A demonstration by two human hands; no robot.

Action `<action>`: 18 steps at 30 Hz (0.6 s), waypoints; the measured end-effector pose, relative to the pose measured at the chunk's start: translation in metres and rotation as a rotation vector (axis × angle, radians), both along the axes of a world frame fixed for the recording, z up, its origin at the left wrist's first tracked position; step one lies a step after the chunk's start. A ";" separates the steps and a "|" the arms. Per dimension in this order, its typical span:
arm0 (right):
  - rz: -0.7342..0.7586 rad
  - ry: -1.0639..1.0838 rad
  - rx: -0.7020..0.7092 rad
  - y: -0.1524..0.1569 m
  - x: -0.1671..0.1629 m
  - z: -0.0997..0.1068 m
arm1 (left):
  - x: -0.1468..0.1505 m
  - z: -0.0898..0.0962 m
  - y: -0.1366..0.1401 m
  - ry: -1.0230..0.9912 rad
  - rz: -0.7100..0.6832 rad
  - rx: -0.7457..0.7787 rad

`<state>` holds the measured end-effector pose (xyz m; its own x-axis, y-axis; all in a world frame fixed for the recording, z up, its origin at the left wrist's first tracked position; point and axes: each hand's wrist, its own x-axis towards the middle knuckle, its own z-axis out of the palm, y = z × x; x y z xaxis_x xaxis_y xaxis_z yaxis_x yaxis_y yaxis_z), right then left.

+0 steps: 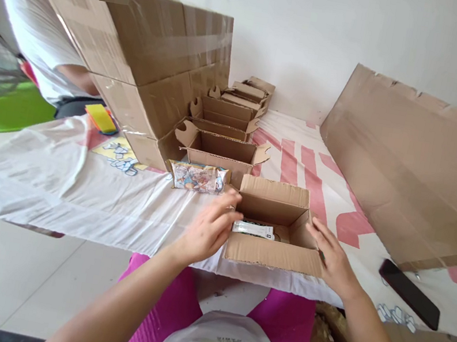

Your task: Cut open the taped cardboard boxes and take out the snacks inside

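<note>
An uncovered cardboard box (276,255) stands at the table's front edge with its long flaps folded outward. Inside, on its left part, lies a white printed item (253,230); what kind it is I cannot make out. At the box's left edge is my left hand (214,226), fingers bent and apart, holding nothing. My right hand (335,260) grips the right side of the box, its fingers over the top edge and its thumb partly hidden. A shiny wrapped packet with printed pictures (198,179) lies just beyond my left hand.
Several open cardboard boxes (223,148) line up behind. Stacked large cartons (164,55) wall off the left, a tall cardboard sheet (418,162) the right. A black phone (410,292) and small tags (397,317) lie at right. Another person's sleeve (42,40) shows at left.
</note>
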<state>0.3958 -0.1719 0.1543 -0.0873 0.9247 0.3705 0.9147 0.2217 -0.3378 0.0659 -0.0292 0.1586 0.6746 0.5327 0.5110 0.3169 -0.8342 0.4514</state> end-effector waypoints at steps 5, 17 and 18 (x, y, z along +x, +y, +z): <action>0.173 0.127 -0.126 -0.005 -0.003 0.006 | -0.004 0.009 0.002 0.057 -0.377 -0.130; -0.176 0.272 0.060 0.008 -0.018 -0.011 | 0.026 -0.001 -0.011 -0.092 0.163 -0.263; -0.204 0.263 0.067 0.008 -0.018 -0.010 | 0.026 -0.002 -0.011 -0.095 0.160 -0.266</action>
<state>0.3775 -0.1644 0.1443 0.2039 0.8860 0.4164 0.8261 0.0725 -0.5589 0.0917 -0.0402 0.1570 0.5276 0.7515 0.3961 0.3806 -0.6260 0.6807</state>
